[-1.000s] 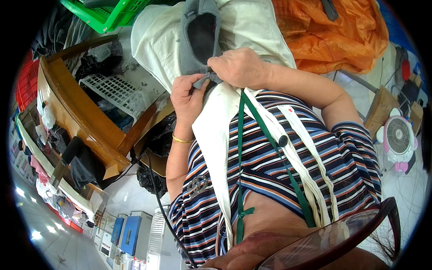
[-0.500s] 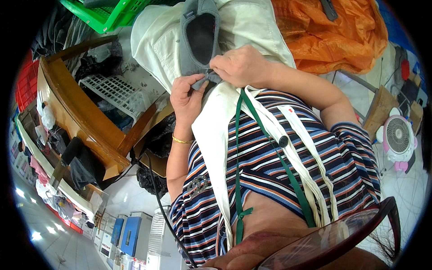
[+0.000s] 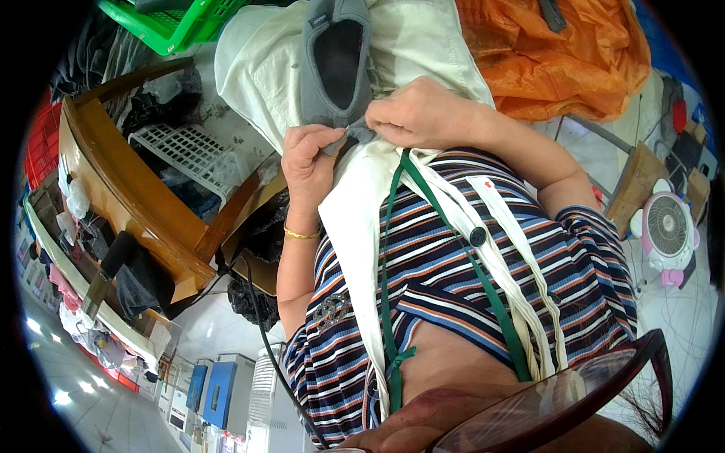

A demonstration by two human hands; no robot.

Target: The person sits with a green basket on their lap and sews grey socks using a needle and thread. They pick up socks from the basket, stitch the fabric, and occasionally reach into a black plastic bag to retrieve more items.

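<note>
A grey fabric slip-on shoe with a dark inside lies on my lap, its opening facing up. At the end of the shoe closest to my body, my left hand pinches the grey cloth between thumb and fingers. My right hand is closed just to the right, its curled fingers at the same grey cloth. Whether those fingers also hold a small tool or thread cannot be made out. Beneath the shoe spreads a cream apron, whose upper part with green ties runs over my striped top.
On the left stands a wooden frame beside a white plastic basket. A green crate is at the top left. Orange sheeting lies at the right, with a small pink-and-white fan lower down. A dark cable hangs near my left arm.
My right hand has turned and shifted slightly right, its fingers now more curled. My left hand has moved slightly left, still pinching at the shoe's near end.
</note>
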